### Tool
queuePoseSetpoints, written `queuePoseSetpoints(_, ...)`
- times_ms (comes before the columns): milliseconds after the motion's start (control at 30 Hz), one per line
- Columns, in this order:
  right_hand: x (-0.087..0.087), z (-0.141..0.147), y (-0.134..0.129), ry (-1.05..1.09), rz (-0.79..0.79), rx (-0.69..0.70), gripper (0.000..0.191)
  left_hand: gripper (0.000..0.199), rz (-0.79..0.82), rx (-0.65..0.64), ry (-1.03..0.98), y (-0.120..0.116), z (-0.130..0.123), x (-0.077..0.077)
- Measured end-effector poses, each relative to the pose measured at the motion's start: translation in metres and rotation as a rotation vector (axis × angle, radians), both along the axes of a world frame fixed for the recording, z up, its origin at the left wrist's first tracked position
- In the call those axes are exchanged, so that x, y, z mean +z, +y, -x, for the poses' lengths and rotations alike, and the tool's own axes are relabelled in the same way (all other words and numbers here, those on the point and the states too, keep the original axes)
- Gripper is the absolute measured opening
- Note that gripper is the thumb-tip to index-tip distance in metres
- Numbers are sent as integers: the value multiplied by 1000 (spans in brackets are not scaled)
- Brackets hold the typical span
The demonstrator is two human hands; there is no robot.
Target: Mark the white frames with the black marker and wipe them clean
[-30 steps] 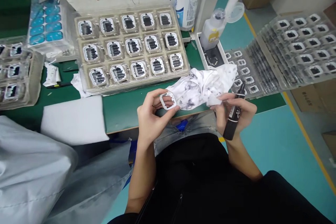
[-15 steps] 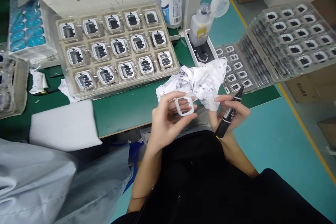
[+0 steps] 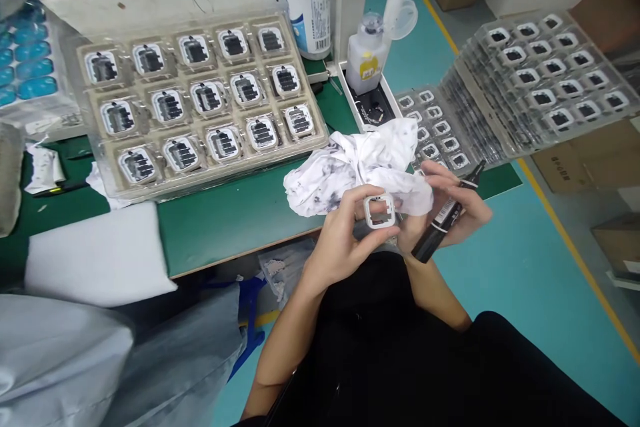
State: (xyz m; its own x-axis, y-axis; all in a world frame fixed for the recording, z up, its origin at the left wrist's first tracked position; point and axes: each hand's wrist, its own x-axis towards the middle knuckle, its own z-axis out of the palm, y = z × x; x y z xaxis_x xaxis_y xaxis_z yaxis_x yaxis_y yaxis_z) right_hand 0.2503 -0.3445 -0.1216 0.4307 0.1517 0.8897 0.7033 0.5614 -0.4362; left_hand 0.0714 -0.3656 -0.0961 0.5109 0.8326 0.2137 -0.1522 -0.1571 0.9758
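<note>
1. The left hand [image 3: 345, 237] pinches a small white frame [image 3: 369, 213] between thumb and fingers, gripping it by the edge, its open middle toward the viewer.
2. The frame looks light and stiff, probably moulded plastic; its smooth rim may be slippery. The small tabs projecting into its opening seem the fragile part, so the outer rim is the better place to hold it.
3. The right hand [image 3: 463, 220], just right of the left, is curled around a black marker [image 3: 430, 240], tip pointing up and away. Its fingers also pinch soft white material [image 3: 417, 193]; whether this belongs to the stained cloth [image 3: 320, 180] just beyond the left hand, I cannot tell.
4. The marker, by its look, is light and rigid, easily held by the barrel. Its label carries a barcode and pale lettering, too small to read.
5. Well beyond the left hand, a clear bottle [image 3: 311, 20] bears a blue-and-white label with a square code and a barcode; its lines of print are illegible.
6. Nearer, beyond both hands, a small bottle [image 3: 367, 47] shows a yellow mark.
7. Right of the right hand, a carton [image 3: 560, 163] has printed characters, not clearly legible.
</note>
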Motion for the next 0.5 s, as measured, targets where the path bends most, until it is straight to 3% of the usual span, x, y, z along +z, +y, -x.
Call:
queuePoseSetpoints(267,22,34,0,279,135,159,19,61,53,4,21,0,3,-4)
queuePoseSetpoints(500,29,30,4,394,193,400,20,61,34,103,-42,-3,5,-9)
